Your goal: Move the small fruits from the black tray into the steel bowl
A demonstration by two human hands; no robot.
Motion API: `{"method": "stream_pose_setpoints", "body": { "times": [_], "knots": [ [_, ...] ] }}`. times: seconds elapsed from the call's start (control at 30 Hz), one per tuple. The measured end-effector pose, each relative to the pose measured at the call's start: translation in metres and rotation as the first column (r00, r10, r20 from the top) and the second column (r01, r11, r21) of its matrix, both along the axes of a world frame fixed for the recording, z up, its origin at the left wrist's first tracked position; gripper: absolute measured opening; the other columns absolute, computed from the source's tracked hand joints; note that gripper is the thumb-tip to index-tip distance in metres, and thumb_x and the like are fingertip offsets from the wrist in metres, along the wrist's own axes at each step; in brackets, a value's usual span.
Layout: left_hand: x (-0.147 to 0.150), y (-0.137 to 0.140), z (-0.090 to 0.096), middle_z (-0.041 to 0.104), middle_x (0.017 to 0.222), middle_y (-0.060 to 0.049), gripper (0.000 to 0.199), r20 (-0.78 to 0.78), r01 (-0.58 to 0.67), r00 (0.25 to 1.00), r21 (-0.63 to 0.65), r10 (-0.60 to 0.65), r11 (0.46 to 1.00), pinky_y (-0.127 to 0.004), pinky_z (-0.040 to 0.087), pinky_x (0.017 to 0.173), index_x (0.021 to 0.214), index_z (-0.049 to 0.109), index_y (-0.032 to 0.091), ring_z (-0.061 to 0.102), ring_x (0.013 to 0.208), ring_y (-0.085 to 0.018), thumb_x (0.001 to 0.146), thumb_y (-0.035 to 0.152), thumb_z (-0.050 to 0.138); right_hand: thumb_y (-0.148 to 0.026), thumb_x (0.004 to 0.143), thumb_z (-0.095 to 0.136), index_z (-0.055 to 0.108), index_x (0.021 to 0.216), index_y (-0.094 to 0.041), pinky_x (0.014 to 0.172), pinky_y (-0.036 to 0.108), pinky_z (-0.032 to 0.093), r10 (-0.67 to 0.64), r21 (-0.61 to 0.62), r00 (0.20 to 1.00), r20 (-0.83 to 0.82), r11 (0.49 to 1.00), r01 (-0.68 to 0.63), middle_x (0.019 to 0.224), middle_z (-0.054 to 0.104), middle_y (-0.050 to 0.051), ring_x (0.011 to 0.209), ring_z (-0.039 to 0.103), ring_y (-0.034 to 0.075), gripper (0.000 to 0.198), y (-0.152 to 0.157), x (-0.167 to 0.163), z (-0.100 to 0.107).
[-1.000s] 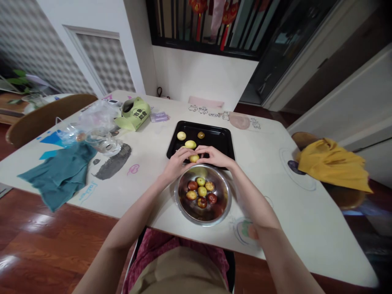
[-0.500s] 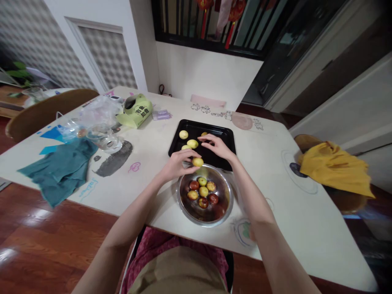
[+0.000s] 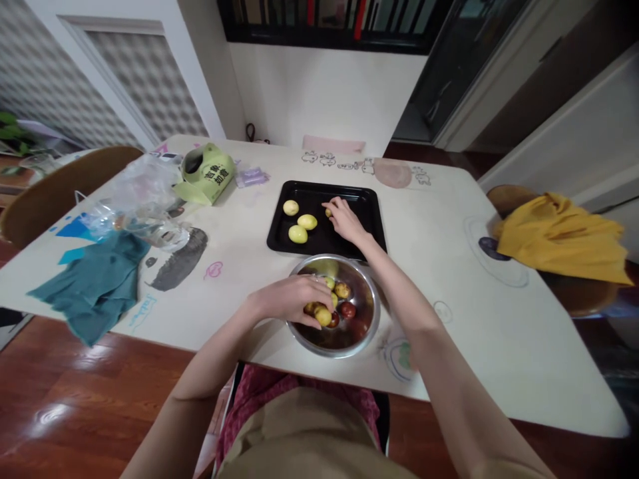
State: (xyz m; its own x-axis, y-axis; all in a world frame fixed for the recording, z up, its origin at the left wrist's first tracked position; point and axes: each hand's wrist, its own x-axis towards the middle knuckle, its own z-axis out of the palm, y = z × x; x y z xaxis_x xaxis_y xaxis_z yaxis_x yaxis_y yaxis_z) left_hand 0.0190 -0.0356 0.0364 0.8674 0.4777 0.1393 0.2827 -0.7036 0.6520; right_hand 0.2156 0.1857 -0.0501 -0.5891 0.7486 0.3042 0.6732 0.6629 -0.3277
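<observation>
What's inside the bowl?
Red and yellow fruits; the left hand holds a yellow one. That hand covers the left part, so what lies beneath can't be seen.

The left hand [image 3: 294, 297] holds a round yellow fruit [image 3: 323, 316] in a round silver metal bowl [image 3: 361, 334]; the right hand [image 3: 347, 221] touches a small brownish fruit [image 3: 328, 213] on a rectangular black tray [image 3: 309, 197].

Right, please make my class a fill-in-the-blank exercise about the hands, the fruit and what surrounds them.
1. The left hand holds, at the metal bowl, a fruit whose colour is ____.
2. The right hand reaches to a small fruit on a tray coloured ____.
3. Lying apart from that hand on the tray are ____ yellow fruits.
4. The mustard-yellow cloth is on the person's ____ side.

Missing words: yellow; black; three; right.
</observation>
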Motion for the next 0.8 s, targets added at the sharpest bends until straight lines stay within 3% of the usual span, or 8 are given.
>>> {"method": "stream_pose_setpoints", "body": {
  "times": [0.1,0.2,0.37,0.47,0.63,0.8],
  "knots": [
    [-0.002,-0.002,0.002,0.079,0.103,-0.005,0.012,0.009,0.017,1.000,0.018,-0.018,1.000,-0.039,0.052,0.103,0.103,0.076,0.025,0.071,0.104,-0.025,0.093,0.031,0.078,-0.011,0.096,0.054,0.067,0.134,-0.020,0.107,0.051,0.055,-0.015,-0.031,1.000,0.006,0.999,0.015,0.128,0.064,0.014,0.122,0.059,0.032,0.040,-0.001,-0.001,0.000],
    [-0.003,-0.004,0.001,0.079,0.103,-0.004,0.012,0.024,0.024,0.999,0.020,-0.024,1.000,-0.038,0.052,0.102,0.104,0.076,0.026,0.071,0.103,-0.024,0.092,0.027,0.079,-0.014,0.097,0.059,0.065,0.130,-0.020,0.104,0.049,0.055,-0.026,-0.066,0.999,-0.026,0.998,0.024,0.121,0.067,0.013,0.117,0.061,0.031,0.035,-0.003,-0.002,0.002],
    [-0.002,-0.004,-0.003,0.077,0.104,-0.004,0.017,-0.040,0.064,0.997,0.025,-0.063,0.998,-0.035,0.051,0.095,0.103,0.074,0.023,0.069,0.102,-0.024,0.088,0.024,0.083,-0.020,0.092,0.072,0.060,0.123,-0.019,0.094,0.044,0.056,-0.069,-0.090,0.979,-0.192,0.995,0.052,0.111,0.067,0.010,0.098,0.064,0.026,0.033,-0.022,0.004,0.024],
    [-0.001,-0.004,-0.005,0.077,0.102,-0.003,0.018,-0.069,0.065,0.996,0.038,-0.062,0.997,-0.034,0.051,0.093,0.101,0.073,0.023,0.068,0.102,-0.023,0.086,0.022,0.084,-0.022,0.092,0.074,0.064,0.116,-0.021,0.094,0.042,0.055,0.028,-0.034,0.955,-0.294,0.999,-0.040,0.115,0.066,0.009,0.105,0.063,0.027,0.027,-0.051,0.015,0.045],
    [0.000,-0.006,-0.007,0.077,0.107,-0.002,0.021,-0.168,0.049,0.985,0.058,-0.039,0.997,-0.035,0.050,0.099,0.102,0.072,0.022,0.068,0.109,-0.024,0.086,0.019,0.084,-0.032,0.098,0.070,0.069,0.124,-0.023,0.087,0.040,0.059,0.103,-0.038,0.915,-0.391,0.991,-0.128,0.122,0.067,0.010,0.108,0.066,0.027,0.028,-0.122,0.041,0.070],
    [0.000,-0.008,-0.009,0.077,0.106,-0.003,0.022,-0.207,0.003,0.978,0.129,0.024,0.992,-0.036,0.049,0.100,0.098,0.070,0.022,0.068,0.110,-0.025,0.083,0.017,0.085,-0.033,0.103,0.064,0.069,0.131,-0.026,0.103,0.045,0.056,0.130,-0.103,0.931,-0.341,0.979,-0.174,0.125,0.068,0.010,0.115,0.067,0.027,0.030,-0.184,0.065,0.077]
  ]
}}
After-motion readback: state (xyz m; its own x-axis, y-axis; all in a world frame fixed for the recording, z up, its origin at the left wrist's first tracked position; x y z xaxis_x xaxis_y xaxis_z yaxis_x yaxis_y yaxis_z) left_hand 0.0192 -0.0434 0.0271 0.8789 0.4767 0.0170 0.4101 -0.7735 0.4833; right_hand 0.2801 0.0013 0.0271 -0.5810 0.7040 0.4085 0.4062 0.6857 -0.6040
